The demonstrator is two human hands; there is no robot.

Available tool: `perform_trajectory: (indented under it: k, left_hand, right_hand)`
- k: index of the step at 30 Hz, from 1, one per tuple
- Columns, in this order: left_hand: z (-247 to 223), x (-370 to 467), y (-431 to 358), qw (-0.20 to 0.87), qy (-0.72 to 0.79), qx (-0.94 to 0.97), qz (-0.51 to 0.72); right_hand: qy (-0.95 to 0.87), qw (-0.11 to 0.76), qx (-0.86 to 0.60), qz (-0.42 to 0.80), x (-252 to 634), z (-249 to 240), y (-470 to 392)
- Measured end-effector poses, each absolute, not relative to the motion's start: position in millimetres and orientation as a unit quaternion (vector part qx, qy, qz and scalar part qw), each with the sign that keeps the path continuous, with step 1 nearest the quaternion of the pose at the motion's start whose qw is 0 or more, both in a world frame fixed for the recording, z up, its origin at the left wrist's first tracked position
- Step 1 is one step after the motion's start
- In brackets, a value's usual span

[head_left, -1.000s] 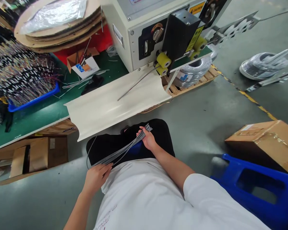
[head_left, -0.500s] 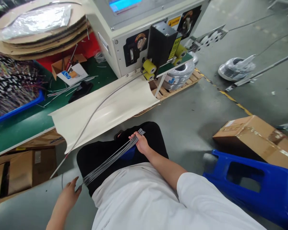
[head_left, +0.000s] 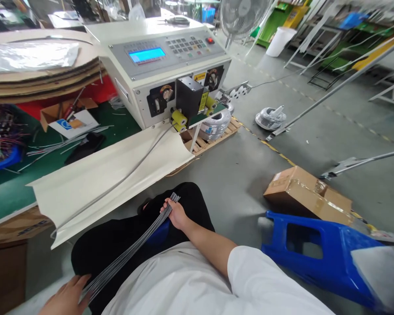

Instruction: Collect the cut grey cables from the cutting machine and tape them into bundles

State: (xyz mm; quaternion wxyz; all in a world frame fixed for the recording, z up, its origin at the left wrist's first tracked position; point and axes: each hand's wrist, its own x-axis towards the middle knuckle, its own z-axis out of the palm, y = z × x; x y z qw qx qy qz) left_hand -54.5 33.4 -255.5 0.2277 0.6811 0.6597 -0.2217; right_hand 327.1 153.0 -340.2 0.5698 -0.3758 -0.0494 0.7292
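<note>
My right hand [head_left: 175,214] is closed round the upper end of a bundle of thin grey cables [head_left: 134,249], whose tips stick out just past the fingers. The bundle slants down to the left across the black trousers on my lap. At its lower end is my left hand [head_left: 68,294], fingers and thumb apart beside the cable ends; slight blur hides whether they touch. A single grey cable [head_left: 126,175] runs out from the yellow rollers [head_left: 179,119] of a machine [head_left: 144,94] and curves down over a cream chute [head_left: 111,179].
On the green table [head_left: 6,192] are round cardboard sheets [head_left: 46,81], a small open box [head_left: 75,124], and a blue tray [head_left: 6,162] of wires. Wrapped cable coils [head_left: 215,126] sit on a pallet. To the right are a carton [head_left: 302,197] and a blue plastic stool [head_left: 335,245].
The view has tilted up, showing more of the machine and the room. My left hand has come closer to the bundle's lower end. The cable on the chute now trails off its lower left edge.
</note>
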Motion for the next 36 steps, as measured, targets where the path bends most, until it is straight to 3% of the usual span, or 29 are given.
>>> perform_trajectory:
  k: [3,6,9,13,24,36]
  left_hand:
    - [-192.7,10.2,72.7,0.201,0.539,0.816,-0.054]
    - [-137.9,71.2,113.1,0.098,0.404,0.906,0.075]
    - [-113.6,110.7,152.3,-0.021,0.404,0.902,0.151]
    - [-119.7,132.3,193.8,-0.112,0.514,0.830,0.187]
    - [-138.1,116.5,182.7,-0.139,0.558,0.809,0.127]
    - [-129.7,52.9,102.0,-0.180,0.387,0.888,0.169]
  right_hand:
    - [-0.057,0.566,-0.374,0.732,327.3,-339.8,153.0]
    - [-0.069,0.562,-0.358,0.742,327.8,-335.5,151.9]
    - [-0.082,0.562,-0.352,0.744,328.1,-330.0,149.8]
    - [-0.091,0.569,-0.350,0.739,328.4,-327.5,147.6]
    - [-0.088,0.560,-0.354,0.744,330.1,-334.9,150.9]
    - [-0.092,0.560,-0.361,0.740,333.3,-321.0,153.8]
